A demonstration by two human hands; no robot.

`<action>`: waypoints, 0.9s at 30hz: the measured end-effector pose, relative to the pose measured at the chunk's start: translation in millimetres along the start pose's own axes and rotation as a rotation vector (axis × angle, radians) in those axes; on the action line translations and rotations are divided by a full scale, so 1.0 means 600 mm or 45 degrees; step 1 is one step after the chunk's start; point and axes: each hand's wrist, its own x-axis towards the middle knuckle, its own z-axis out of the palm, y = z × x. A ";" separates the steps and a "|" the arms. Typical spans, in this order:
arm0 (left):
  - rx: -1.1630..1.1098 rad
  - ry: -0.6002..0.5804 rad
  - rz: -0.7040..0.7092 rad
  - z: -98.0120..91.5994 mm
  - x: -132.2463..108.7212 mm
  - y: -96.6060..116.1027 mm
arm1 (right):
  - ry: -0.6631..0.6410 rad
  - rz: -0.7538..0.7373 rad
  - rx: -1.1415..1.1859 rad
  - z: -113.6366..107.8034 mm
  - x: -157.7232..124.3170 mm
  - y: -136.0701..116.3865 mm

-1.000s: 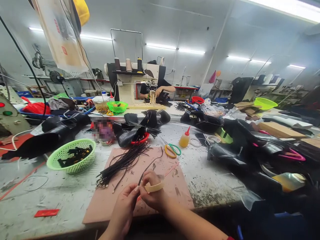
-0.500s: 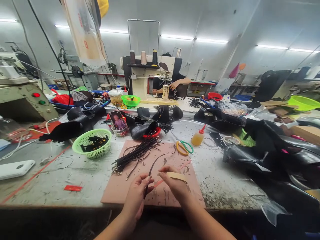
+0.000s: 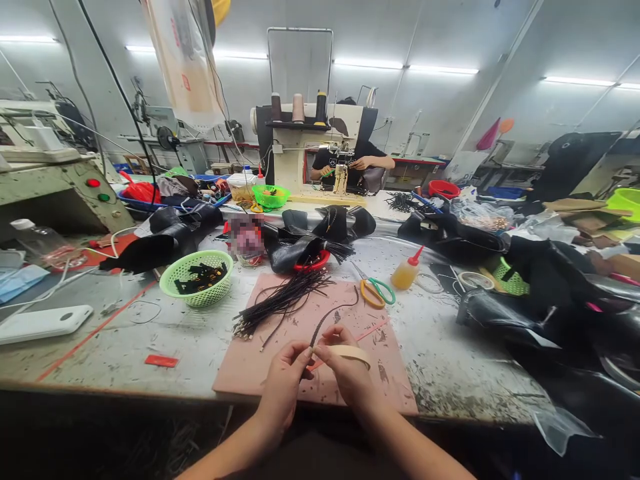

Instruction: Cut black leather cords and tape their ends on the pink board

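My left hand (image 3: pixel 284 377) is closed in a pinch on a thin black strap (image 3: pixel 327 313), whose far part curves away over the pink board (image 3: pixel 235 377). Against the left fingertips, at the strap, sit the thumb and fingers of my right hand (image 3: pixel 350 375). A roll of cream tape (image 3: pixel 357 353) is held in that right hand; whether any tape runs to the strap is hidden by the fingers. Beyond the hands lies a bundle of black straps (image 3: pixel 283 303) with pale ends. Scissors (image 3: pixel 376 292) with orange and green handles rest at the board's far right edge.
A green basket (image 3: pixel 220 283) of small black pieces stands at left, near a white power bank (image 3: pixel 45 325). A glue bottle (image 3: pixel 405 270) stands behind right. Black leather pieces (image 3: pixel 495 320) crowd the right side. Across the table, another person works at a sewing machine (image 3: pixel 290 153).
My right hand has moved left to meet the left fingertips at the strap. The whole view has shifted slightly. The other person's hands have moved at the machine.
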 end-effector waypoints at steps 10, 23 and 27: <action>0.070 -0.021 0.043 -0.001 0.001 0.000 | -0.015 0.133 0.012 0.002 0.001 -0.010; 0.620 -0.128 0.624 -0.013 -0.007 0.015 | 0.015 -0.022 -0.259 0.014 -0.011 -0.011; 0.539 -0.135 0.481 -0.012 -0.004 0.016 | 0.021 -0.130 -0.319 0.017 -0.014 -0.015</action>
